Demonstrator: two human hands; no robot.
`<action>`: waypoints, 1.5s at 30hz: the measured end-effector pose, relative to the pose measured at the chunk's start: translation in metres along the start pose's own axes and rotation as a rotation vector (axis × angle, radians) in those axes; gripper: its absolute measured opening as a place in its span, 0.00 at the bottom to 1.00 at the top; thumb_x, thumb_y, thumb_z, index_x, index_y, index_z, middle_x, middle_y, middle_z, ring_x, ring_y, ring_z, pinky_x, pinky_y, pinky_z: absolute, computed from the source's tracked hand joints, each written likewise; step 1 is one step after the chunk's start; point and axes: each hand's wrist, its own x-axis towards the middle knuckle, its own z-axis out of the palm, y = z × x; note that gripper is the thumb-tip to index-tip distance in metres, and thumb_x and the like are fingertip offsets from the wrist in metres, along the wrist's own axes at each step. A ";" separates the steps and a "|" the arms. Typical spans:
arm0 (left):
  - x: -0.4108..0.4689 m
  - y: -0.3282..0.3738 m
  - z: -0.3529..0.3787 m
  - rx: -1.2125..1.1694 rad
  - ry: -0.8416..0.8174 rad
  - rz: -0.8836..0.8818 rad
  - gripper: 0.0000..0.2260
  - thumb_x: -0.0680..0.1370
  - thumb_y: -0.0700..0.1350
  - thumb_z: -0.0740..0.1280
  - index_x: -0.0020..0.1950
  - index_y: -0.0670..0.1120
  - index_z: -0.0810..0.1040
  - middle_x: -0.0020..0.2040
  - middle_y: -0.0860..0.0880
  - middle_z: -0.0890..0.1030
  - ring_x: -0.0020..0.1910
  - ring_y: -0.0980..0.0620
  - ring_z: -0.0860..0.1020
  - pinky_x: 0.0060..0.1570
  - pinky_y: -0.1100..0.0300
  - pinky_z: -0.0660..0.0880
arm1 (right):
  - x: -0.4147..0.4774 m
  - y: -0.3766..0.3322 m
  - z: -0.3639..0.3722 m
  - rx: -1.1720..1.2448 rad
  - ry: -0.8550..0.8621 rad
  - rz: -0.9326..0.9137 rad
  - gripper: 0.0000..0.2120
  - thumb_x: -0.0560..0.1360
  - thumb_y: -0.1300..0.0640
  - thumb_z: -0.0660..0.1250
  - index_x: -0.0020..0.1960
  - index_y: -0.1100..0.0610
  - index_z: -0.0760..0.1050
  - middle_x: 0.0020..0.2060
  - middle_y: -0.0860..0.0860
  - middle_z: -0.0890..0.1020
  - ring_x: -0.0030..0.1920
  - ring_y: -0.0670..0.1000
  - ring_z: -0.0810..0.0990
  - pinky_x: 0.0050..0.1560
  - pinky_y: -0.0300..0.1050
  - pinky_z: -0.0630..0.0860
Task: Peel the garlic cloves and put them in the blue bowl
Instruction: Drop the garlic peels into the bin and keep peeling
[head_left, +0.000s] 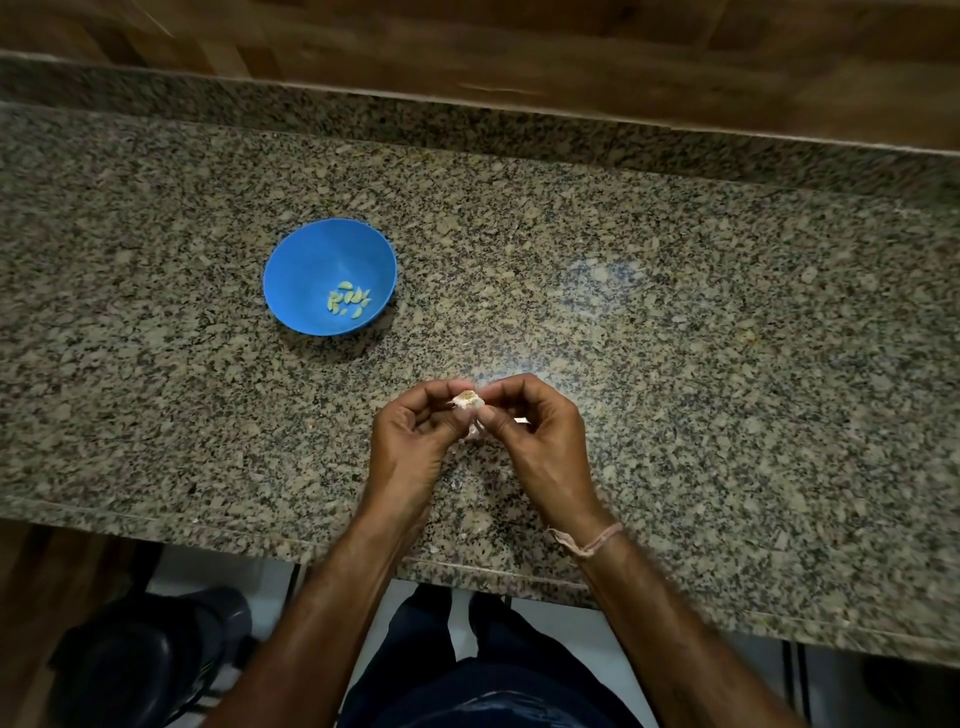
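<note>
Bench: we work at a speckled granite bench (623, 312).
Bowl: our round blue plastic bowl (311, 254) sits far left, holding several peeled pale garlic cloves (349, 300); that share looks done.
Hands: our left hand (410, 441) and right hand (540, 441) meet near centre.
Fingers: both sets pinch a papery white garlic piece (467, 401), skin still on, so peeling remains.
</note>
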 end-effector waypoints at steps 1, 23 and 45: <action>-0.001 0.000 0.000 0.014 0.005 0.011 0.11 0.75 0.34 0.75 0.57 0.41 0.83 0.52 0.44 0.87 0.54 0.48 0.85 0.52 0.60 0.81 | 0.000 0.001 0.000 -0.029 0.000 -0.001 0.06 0.76 0.63 0.75 0.52 0.58 0.82 0.48 0.53 0.86 0.50 0.56 0.85 0.53 0.56 0.85; -0.004 -0.009 -0.014 0.124 0.054 0.044 0.11 0.72 0.31 0.77 0.53 0.36 0.81 0.50 0.44 0.86 0.49 0.53 0.86 0.48 0.63 0.82 | 0.003 0.017 0.011 -0.139 -0.036 0.092 0.07 0.74 0.66 0.76 0.48 0.59 0.80 0.43 0.55 0.84 0.45 0.51 0.83 0.50 0.49 0.84; 0.007 -0.021 -0.030 0.199 0.089 -0.094 0.08 0.74 0.32 0.76 0.50 0.40 0.82 0.49 0.47 0.87 0.49 0.54 0.86 0.48 0.63 0.82 | 0.013 0.037 0.024 -0.158 -0.057 0.254 0.06 0.76 0.68 0.73 0.47 0.59 0.80 0.41 0.55 0.83 0.42 0.51 0.82 0.47 0.46 0.83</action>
